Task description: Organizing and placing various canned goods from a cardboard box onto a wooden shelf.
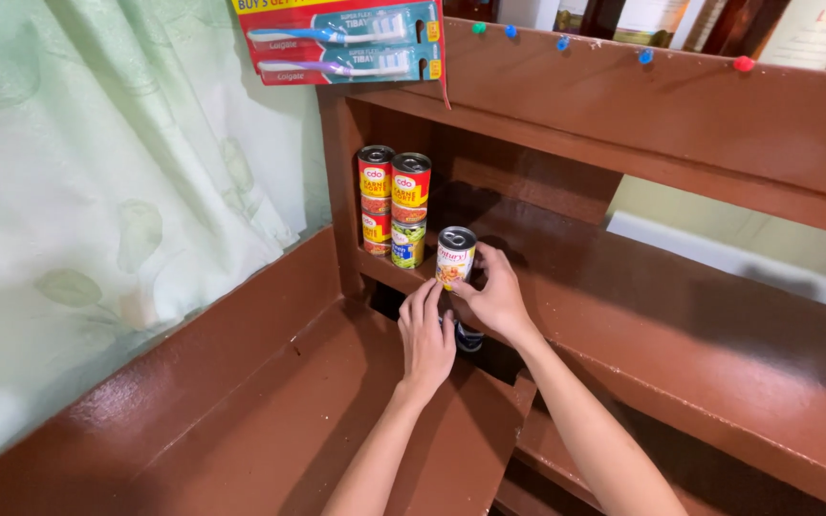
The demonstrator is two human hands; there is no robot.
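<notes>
- Right hand [497,298]: grasping a small tin can [455,257] from its right side, fingers curled round the wall; the can stands upright on the brown wooden shelf [566,287], close to the shelf's front edge.
- Tin can: silver lid with a ring pull, white and red label with a food picture.
- Left hand [426,334]: released, flat, fingers stretched upward; the fingertips lie at the shelf's front edge just below the can. Whether they touch the can cannot be told.
- A second, dark can [469,336] shows partly below the shelf edge, between the two hands and mostly hidden by them.
- Stacked cans [393,204]: two columns at the left end of the same shelf, against the upright side board; red and yellow labels on top, one green-labelled can at the bottom right. They stand near the held can but apart from it.
- Toothbrush pack [341,40]: red card with two blue brushes, hanging over the upper shelf board.
- Coloured pushpins [644,55] sit along the top board.
- Pale green curtain [117,191] fills the left side, above a brown sloping ledge [270,401].
</notes>
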